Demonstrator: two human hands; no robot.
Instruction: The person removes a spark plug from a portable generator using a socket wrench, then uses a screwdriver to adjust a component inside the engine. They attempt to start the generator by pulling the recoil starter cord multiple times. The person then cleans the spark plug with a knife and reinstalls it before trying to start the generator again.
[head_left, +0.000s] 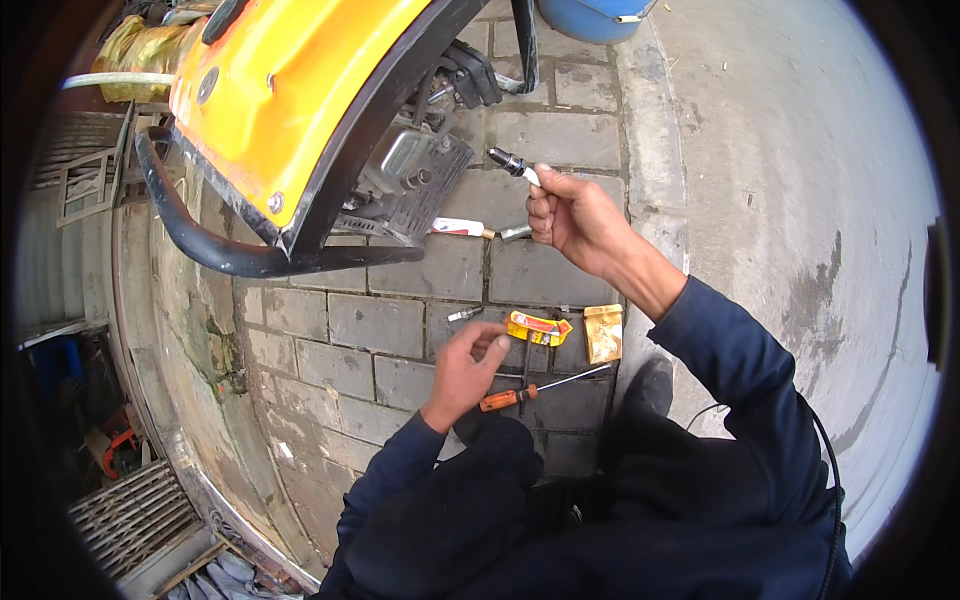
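Observation:
My right hand (570, 220) grips a spark plug (512, 163) with a white insulator, held up beside the engine (405, 180) of an orange-yellow machine (260, 110). My left hand (470, 365) has loosely bent, parted fingers at the left end of a small yellow-and-red package (538, 326); whether they touch it is unclear. To its right lies a gold packet (603, 333). An orange-handled screwdriver (505, 399) lies across a dark bar tool (526, 370) on the pavers. A small white-and-metal piece (462, 314) lies above my left hand.
A white tube (458, 226) and metal cylinder (515, 232) lie near the engine. The machine's black tube frame (230, 262) juts low on the left. A blue bucket (590, 18) stands at the top. Metal grates (120, 510) and clutter border the left side.

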